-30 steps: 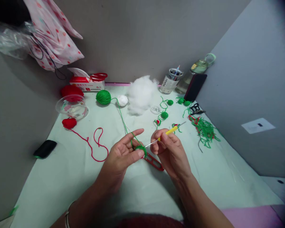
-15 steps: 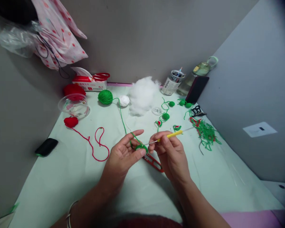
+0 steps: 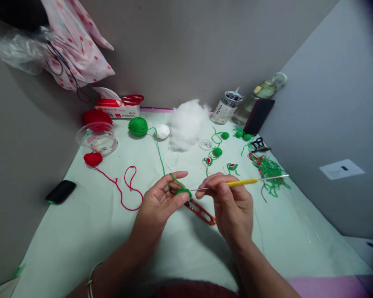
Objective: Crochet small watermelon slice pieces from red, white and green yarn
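Between thumb and fingers, my left hand (image 3: 160, 203) pinches a small green crochet piece (image 3: 183, 192). Green yarn (image 3: 159, 151) runs over its raised index finger from a green yarn ball (image 3: 138, 126) farther back. My right hand (image 3: 231, 203) grips a crochet hook with a yellow handle (image 3: 241, 182); the thin metal tip points left and meets the edge of the green piece. Whether the tip sits inside a loop is too small to tell. Red thread snips (image 3: 202, 212) lie on the table just below the hands, partly covered by the left thumb.
White stuffing (image 3: 188, 124) and a white yarn ball (image 3: 162, 131) lie at the back. Yarn scraps (image 3: 272, 171) are heaped at right, near a phone (image 3: 259, 116) leaning on a bottle. On the left are a red yarn ball (image 3: 93, 159), a plastic tub (image 3: 101, 142) and a black object (image 3: 61, 192).
My right hand has shifted slightly right, and the hook has turned flatter, its back end now farther right over the scraps. The left hand has barely moved.
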A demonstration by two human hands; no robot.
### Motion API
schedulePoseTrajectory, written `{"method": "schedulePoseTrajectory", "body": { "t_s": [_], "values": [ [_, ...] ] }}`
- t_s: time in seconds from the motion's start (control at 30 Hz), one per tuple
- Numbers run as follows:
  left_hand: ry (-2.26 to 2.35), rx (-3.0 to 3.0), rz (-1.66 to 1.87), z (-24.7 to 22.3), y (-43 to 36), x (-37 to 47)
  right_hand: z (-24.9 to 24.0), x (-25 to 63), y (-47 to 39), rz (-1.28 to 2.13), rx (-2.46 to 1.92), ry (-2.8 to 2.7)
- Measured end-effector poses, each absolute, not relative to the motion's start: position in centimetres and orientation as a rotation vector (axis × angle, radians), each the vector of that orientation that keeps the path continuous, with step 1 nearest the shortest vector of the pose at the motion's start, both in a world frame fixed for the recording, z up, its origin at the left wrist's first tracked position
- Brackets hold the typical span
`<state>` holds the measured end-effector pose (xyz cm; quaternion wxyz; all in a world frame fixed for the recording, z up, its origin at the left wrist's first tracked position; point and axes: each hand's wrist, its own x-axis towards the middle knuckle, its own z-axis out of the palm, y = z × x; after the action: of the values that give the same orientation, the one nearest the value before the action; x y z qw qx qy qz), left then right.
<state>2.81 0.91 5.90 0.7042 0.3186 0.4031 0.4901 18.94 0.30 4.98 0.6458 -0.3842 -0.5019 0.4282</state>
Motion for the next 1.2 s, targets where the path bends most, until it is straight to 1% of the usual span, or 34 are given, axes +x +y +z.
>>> {"method": "schedulePoseTrajectory", "body": {
  "t_s": [0.57,0.9,1.0,1.1,1.2],
  "values": [
    [0.900,0.754,1.062,5.55,0.89,2.48,4.66,19.07,0.43,1.057,-0.830,-1.140],
    [0.799,0.673,1.016,6.14,0.97,2.40,4.82,18.79,0.95,1.296,-0.788,-0.982],
    [0.796,0.665,1.013,5.99,1.02,2.25,4.66,18.72,0.87,1.230,-0.806,-1.120],
    [0.792,0.645,1.006,5.90,1.13,2.19,4.95,18.75,0.59,1.057,-0.879,-1.341],
    [0.775,0.643,1.002,5.95,1.16,2.26,5.37,18.79,0.37,0.908,-0.897,-1.449]
  ]
}}
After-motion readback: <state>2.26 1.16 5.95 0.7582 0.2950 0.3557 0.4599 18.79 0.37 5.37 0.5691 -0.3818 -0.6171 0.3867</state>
